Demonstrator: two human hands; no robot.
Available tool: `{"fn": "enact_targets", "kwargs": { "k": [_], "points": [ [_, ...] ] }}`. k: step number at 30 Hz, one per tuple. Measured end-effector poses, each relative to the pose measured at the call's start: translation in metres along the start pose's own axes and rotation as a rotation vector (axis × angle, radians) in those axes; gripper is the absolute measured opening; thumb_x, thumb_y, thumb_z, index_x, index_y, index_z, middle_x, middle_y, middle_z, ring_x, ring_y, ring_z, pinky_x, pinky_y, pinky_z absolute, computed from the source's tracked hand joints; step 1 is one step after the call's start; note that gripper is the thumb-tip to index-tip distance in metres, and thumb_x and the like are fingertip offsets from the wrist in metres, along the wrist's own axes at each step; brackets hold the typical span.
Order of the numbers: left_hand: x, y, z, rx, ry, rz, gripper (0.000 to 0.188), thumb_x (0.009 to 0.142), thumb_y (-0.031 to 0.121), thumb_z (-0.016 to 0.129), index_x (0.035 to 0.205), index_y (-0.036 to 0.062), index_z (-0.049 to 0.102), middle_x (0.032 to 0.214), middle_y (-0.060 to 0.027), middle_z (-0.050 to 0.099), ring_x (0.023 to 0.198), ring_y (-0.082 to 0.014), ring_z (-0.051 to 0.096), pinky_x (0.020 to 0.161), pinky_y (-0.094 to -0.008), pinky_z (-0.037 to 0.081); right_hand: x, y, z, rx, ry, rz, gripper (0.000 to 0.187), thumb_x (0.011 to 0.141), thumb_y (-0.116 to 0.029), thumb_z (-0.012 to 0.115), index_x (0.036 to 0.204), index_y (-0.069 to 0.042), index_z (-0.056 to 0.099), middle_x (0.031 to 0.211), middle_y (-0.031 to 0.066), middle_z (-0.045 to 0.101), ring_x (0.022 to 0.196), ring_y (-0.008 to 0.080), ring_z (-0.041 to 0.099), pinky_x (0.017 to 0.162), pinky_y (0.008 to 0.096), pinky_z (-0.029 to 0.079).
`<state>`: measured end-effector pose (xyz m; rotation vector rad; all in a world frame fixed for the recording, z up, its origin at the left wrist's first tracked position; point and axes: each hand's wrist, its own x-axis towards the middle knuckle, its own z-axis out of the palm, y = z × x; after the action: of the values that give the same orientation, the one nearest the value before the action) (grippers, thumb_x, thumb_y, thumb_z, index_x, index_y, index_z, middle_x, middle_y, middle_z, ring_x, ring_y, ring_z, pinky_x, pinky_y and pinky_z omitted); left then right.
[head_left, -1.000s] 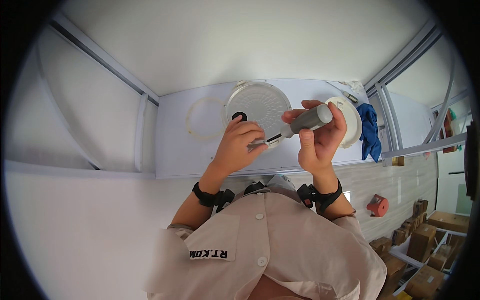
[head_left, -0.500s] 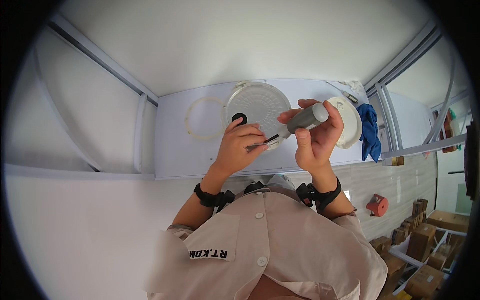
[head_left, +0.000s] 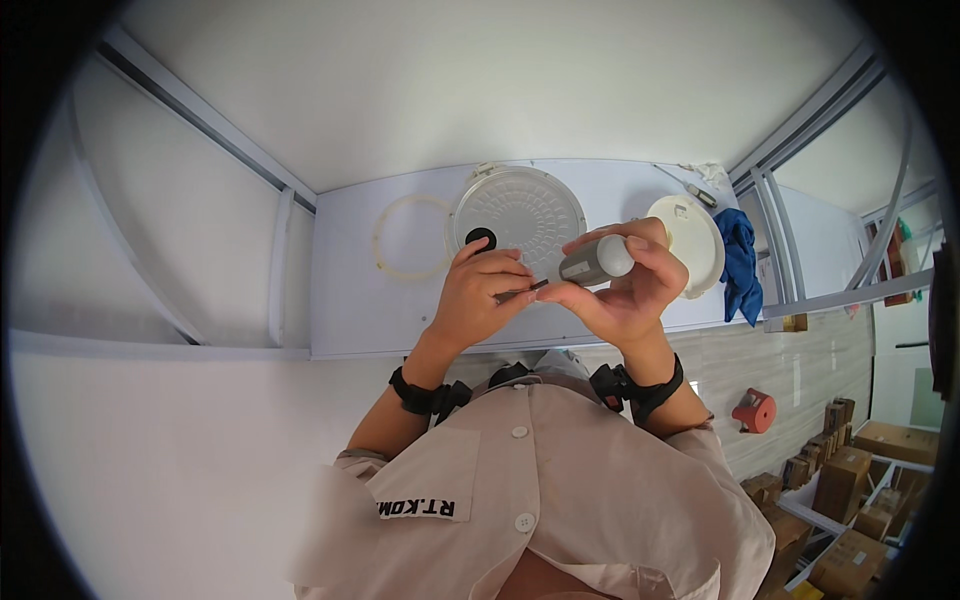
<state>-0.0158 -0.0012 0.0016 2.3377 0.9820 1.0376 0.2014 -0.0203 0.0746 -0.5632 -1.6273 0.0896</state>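
A: Since the last frame, your right hand (head_left: 640,290) shifts the grey-handled screwdriver (head_left: 592,262) a bit: the butt end swings left and closer to you, and your right thumb drops down right by your left fingertips. Your left hand (head_left: 472,300) basically sits in the same spot.

B: Yeah, I see that too. Your right fingers are wrapped around the grip, so that hand's definitely holding the screwdriver. What about your left, though?

A: Those fingers are bunched narrow at the tip end of the dark shaft, over the near edge of the big round lid (head_left: 520,200). Can't tell whether you're pinching the shaft itself or some small part, it's too hidden. One finger reaches up to the black knob (head_left: 481,240) on the lid.

B: And the lid's lying flat on your worktop (head_left: 350,312), silvery patterned face up. Just left of it you've got a thin cream ring (head_left: 377,240), also flat.

A: Right side: a white round cover (head_left: 708,240), partly behind your right hand, with a blue cloth (head_left: 739,265) bunched up beside it and hanging over the worktop's edge. Another screwdriver (head_left: 703,194) lies farther back, next to some crumpled white stuff (head_left: 712,172).

B: Plus a red stool (head_left: 757,412) on the floor to your right.
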Motion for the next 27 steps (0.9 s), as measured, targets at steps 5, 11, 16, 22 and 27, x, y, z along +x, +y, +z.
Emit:
{"fn": "enact_targets", "kwargs": {
  "k": [5,11,16,22,27],
  "points": [
    [-0.001,-0.002,0.002,0.007,0.01,0.002,0.015,0.085,0.022,0.089,0.097,0.0132,0.086,0.104,0.0008,0.081,0.119,-0.0218,0.074,0.118,-0.0499,0.043,0.003,-0.005,0.015,-0.109,0.095,-0.051,0.091,0.067,-0.025,0.109,0.137,-0.012,0.052,0.105,0.0113,0.063,0.085,0.0217,0.063,0.066,0.0322,0.052],
    [0.002,0.005,-0.002,0.003,-0.025,-0.05,0.016,0.084,0.022,0.089,0.098,0.0142,0.086,0.104,0.001,0.081,0.119,-0.022,0.074,0.118,-0.0505,0.044,0.013,-0.01,0.021,-0.159,0.031,-0.025,0.084,0.072,-0.017,0.104,0.14,-0.011,0.055,0.104,0.0127,0.063,0.083,0.0241,0.062,0.065,0.034,0.052],
    [-0.001,0.003,-0.001,-0.03,0.015,-0.024,0.016,0.084,0.024,0.09,0.095,0.0142,0.085,0.103,0.0017,0.08,0.119,-0.021,0.073,0.117,-0.0504,0.043,0.001,-0.009,0.012,-0.003,-0.126,0.19,0.085,0.087,-0.002,0.093,0.154,-0.009,0.041,0.117,0.0187,0.065,0.112,0.0309,0.071,0.09,0.0415,0.059],
    [-0.002,0.001,0.003,-0.027,0.026,-0.017,0.014,0.083,0.024,0.091,0.091,0.0139,0.084,0.102,0.0025,0.08,0.12,-0.0206,0.073,0.116,-0.0495,0.042,0.008,-0.023,0.008,0.233,-0.181,0.275,0.068,0.103,0.0,0.072,0.16,-0.006,0.035,0.139,0.0286,0.065,0.128,0.0373,0.069,0.102,0.0477,0.058],
    [-0.003,0.001,0.004,-0.025,0.024,-0.028,0.012,0.083,0.023,0.09,0.089,0.0139,0.084,0.102,0.0019,0.08,0.12,-0.0214,0.073,0.114,-0.0483,0.043,0.025,-0.022,-0.008,0.024,-0.28,0.195,0.067,0.097,-0.009,0.082,0.154,-0.006,0.047,0.139,0.0274,0.065,0.125,0.0362,0.068,0.101,0.0432,0.056]
  ]
}}
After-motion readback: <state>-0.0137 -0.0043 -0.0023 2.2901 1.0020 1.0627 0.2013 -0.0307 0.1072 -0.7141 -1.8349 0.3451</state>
